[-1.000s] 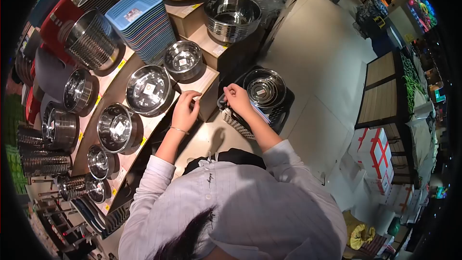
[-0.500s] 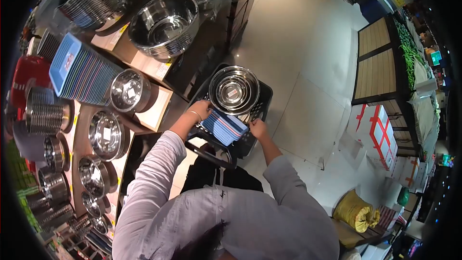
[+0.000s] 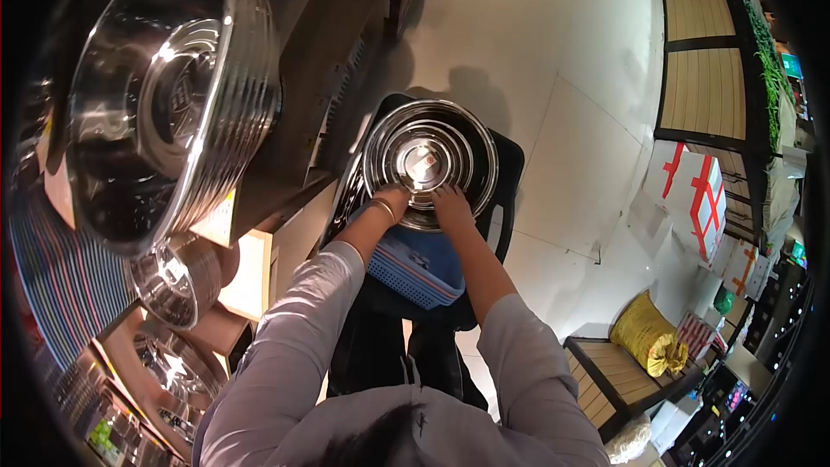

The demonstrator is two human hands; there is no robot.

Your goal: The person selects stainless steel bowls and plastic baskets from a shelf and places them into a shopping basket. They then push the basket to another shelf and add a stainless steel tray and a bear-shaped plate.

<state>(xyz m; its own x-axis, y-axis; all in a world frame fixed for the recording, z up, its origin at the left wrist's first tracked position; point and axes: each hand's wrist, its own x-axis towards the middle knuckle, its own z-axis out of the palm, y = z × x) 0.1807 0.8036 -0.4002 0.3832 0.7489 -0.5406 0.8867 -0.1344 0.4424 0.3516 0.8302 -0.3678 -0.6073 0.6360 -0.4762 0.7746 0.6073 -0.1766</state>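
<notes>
Hands, both bare, pale grey sleeves: I logged the left hand (image 3: 393, 200), thin bangle at the wrist, and the right hand (image 3: 450, 205) side by side on the near rim of the nested stack of round stainless-steel bowls (image 3: 430, 151). The fingers of each lay pressed together over the rim; whether they clasped it or only rested there I could not tell.

Change noted: half a second earlier the same hands sat apart on the pile of blue slatted plastic trays (image 3: 417, 266), left at its far corner, right at its near edge. They had since left the trays and met on the bowls. I judged that the trays had been let go and had settled, and that the handling had passed to the steel stack.

Location: the steel stack lay in the far half of the black plastic shopping basket (image 3: 512, 175), which stood on the pale tiled floor (image 3: 562, 78). The blue trays lay in the near half, touching the stack's near edge, partly under the forearms.

Surroundings: large ribbed steel basin (image 3: 164, 95) on the dark wooden display shelf (image 3: 303, 104) at left, looming far closer than before; smaller steel bowl (image 3: 177, 281) below it; yellow sack (image 3: 644, 335) and white boxes with red ribbon (image 3: 692, 195) well apart at right
</notes>
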